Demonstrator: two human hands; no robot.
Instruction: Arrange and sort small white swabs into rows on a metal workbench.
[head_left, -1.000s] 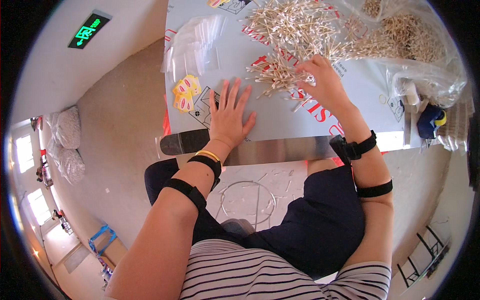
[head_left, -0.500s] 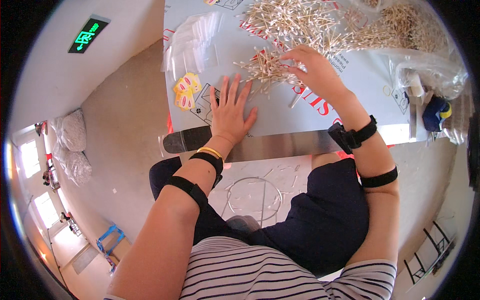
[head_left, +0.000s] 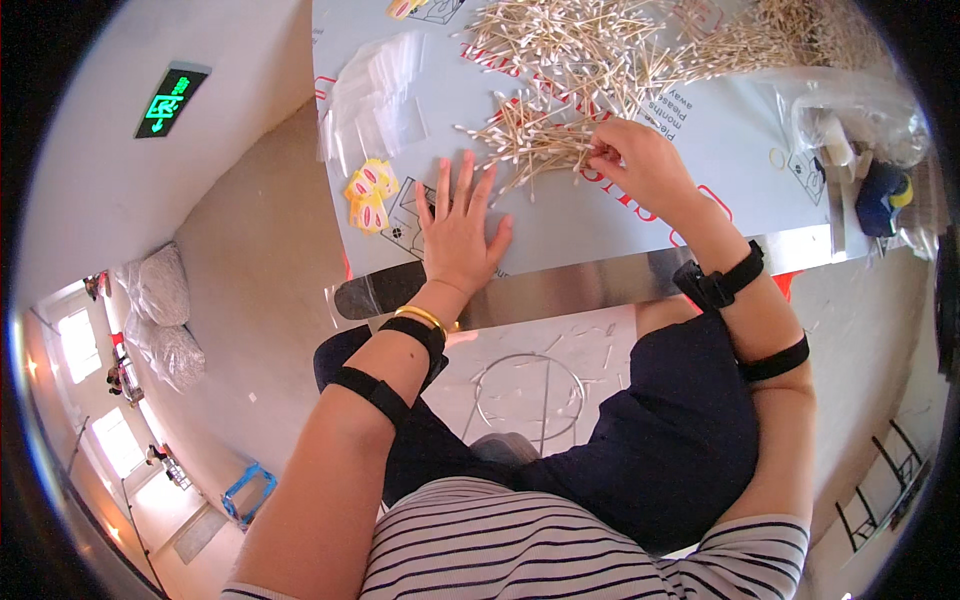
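Note:
My left hand (head_left: 459, 240) lies flat on the grey table top (head_left: 740, 165), fingers spread, just left of a small pile of cotton swabs (head_left: 530, 140). At the right end of that pile my right hand (head_left: 642, 165) is closed, thumb and fingers pinched on swabs; how many is hidden. A larger heap of cotton swabs (head_left: 560, 40) spreads behind it toward the far edge. Small yellow and white cards (head_left: 368, 196) lie to the left of my left hand. Beyond them is a fanned stack of clear plastic bags (head_left: 372, 95).
At the right stand a crumpled clear plastic bag (head_left: 860, 105) and a dark blue tape dispenser (head_left: 882, 200). A metal strip (head_left: 570, 292) runs along the near table edge. Stuffed sacks (head_left: 160, 300) rest on the floor to the left. Below the table is a round metal frame (head_left: 528, 395).
My right hand has moved down and slightly right, and its fingers have closed at the pile's right end. My left hand stays flat on the table. The whole view has shifted slightly.

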